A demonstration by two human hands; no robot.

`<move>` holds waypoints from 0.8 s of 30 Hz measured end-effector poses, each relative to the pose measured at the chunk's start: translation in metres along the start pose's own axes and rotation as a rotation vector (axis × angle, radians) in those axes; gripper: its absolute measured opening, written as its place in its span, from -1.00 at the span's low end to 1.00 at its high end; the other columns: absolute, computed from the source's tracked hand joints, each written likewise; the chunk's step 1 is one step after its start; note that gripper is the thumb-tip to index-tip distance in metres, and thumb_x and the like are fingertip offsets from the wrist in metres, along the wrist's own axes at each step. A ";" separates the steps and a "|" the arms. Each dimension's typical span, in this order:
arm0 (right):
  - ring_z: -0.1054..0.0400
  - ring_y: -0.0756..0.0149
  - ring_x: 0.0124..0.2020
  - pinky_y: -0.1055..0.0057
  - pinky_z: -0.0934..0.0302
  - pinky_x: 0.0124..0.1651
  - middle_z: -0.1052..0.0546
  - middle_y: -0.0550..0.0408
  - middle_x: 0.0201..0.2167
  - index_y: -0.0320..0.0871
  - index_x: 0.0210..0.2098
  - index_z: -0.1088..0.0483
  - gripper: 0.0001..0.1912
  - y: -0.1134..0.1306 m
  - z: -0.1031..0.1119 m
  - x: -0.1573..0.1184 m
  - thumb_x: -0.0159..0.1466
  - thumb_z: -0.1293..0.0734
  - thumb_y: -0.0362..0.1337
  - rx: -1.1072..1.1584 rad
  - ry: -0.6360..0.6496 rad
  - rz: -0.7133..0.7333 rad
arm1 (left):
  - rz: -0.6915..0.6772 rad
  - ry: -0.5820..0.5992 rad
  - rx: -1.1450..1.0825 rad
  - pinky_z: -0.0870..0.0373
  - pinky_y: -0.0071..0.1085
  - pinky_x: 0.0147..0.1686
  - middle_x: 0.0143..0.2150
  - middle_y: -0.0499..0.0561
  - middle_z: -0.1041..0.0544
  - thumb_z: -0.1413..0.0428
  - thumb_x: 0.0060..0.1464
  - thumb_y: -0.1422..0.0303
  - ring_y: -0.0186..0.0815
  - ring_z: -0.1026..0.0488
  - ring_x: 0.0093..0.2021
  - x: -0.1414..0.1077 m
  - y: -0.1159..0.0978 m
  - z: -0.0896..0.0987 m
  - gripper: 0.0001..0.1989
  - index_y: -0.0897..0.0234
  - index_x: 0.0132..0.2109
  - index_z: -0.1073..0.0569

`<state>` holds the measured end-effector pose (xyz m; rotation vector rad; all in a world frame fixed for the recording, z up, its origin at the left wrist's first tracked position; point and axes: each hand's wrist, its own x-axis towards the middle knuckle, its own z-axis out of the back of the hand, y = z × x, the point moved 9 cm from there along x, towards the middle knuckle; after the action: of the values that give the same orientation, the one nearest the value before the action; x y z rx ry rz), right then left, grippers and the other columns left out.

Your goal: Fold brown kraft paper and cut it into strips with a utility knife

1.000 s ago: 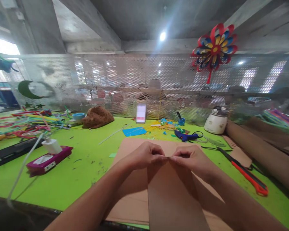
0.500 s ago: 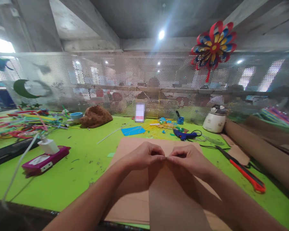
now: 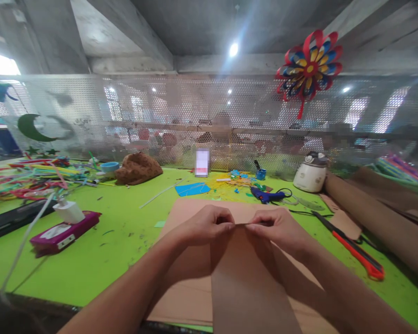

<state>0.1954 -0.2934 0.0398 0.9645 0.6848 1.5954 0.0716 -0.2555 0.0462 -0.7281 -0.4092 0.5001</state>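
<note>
A long brown strip of paper or thin foam (image 3: 249, 283) runs from the near edge up to my hands, where its far edge is lifted. My left hand (image 3: 209, 226) pinches that edge between thumb and fingers. Just to the right, my right hand (image 3: 276, 228) pinches the same edge, with a short stretch of it bare between the two thumbs. Beneath lies a larger peach-coloured sheet (image 3: 184, 301), flat on the green table (image 3: 125, 218) and partly covered by the strip and my forearms.
On the right are a red utility knife (image 3: 358, 255), a brown roll (image 3: 376, 218), a white bottle (image 3: 310, 172) and a blue glue gun (image 3: 266, 195). A purple power strip (image 3: 64, 234) with a white charger is at left. Behind stand a phone (image 3: 202, 162) and a brown lump (image 3: 139, 168).
My hands have moved slightly apart along the strip's edge, so more of it shows between them. The strip has shifted slightly left.
</note>
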 end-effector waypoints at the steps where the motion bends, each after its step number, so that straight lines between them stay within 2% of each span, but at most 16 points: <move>1: -0.28 0.33 -0.45 0.40 -0.12 -0.37 -0.47 0.11 -0.56 -0.16 -0.58 -0.50 -0.81 -0.001 0.003 0.000 0.06 -0.39 -0.18 0.016 -0.007 -0.011 | -0.001 -0.004 -0.012 -0.19 -0.50 -0.40 -0.45 -0.05 -0.43 -0.05 0.05 0.32 -0.38 -0.31 -0.41 0.000 0.002 0.002 -0.83 0.32 -0.37 -0.47; 7: -0.24 0.35 -0.45 0.40 -0.09 -0.36 -0.45 0.10 -0.54 -0.15 -0.57 -0.50 -0.81 -0.008 0.003 0.000 0.07 -0.40 -0.17 0.120 0.007 -0.040 | 0.049 -0.012 -0.049 -0.21 -0.48 -0.39 -0.44 -0.04 -0.45 -0.09 0.01 0.29 -0.37 -0.32 -0.40 0.004 0.014 0.002 -0.83 0.32 -0.36 -0.48; 11: -0.25 0.34 -0.43 0.39 -0.11 -0.36 -0.46 0.09 -0.53 -0.16 -0.54 -0.50 -0.78 -0.012 -0.001 0.001 0.08 -0.41 -0.13 0.137 0.006 -0.040 | 0.096 -0.063 -0.067 -0.18 -0.49 -0.41 -0.48 -0.06 -0.44 -0.10 0.01 0.29 -0.39 -0.29 -0.43 0.005 0.014 0.000 -0.81 0.33 -0.40 -0.48; 16: -0.29 0.33 -0.39 0.40 -0.16 -0.31 -0.50 0.05 -0.43 -0.18 -0.42 -0.54 -0.70 -0.013 -0.006 -0.001 0.12 -0.41 -0.04 0.253 0.056 -0.085 | 0.070 -0.082 -0.100 -0.15 -0.50 -0.43 -0.49 -0.06 -0.41 -0.09 0.03 0.27 -0.40 -0.27 -0.44 0.004 0.012 0.001 -0.79 0.34 -0.41 -0.47; 20: -0.31 0.29 -0.34 0.33 -0.20 -0.21 -0.48 0.00 -0.44 -0.23 -0.47 -0.50 -0.50 -0.011 -0.009 -0.003 0.22 -0.26 0.10 0.389 0.112 -0.103 | 0.069 -0.052 -0.166 -0.15 -0.50 -0.45 -0.51 -0.07 -0.40 -0.09 0.03 0.24 -0.42 -0.25 -0.47 0.002 0.014 0.000 -0.77 0.34 -0.43 -0.46; 24: -0.19 0.36 -0.45 0.38 -0.10 -0.32 -0.38 0.09 -0.54 -0.22 -0.58 -0.41 -0.51 -0.014 -0.004 -0.001 0.19 -0.30 0.09 0.262 0.060 -0.090 | 0.111 -0.069 -0.175 -0.14 -0.51 -0.46 -0.53 -0.09 -0.39 -0.12 -0.01 0.27 -0.43 -0.23 -0.49 0.001 0.017 0.001 -0.80 0.34 -0.43 -0.49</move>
<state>0.1990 -0.2904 0.0260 1.0624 0.9834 1.4846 0.0672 -0.2434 0.0347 -0.9074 -0.4833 0.6000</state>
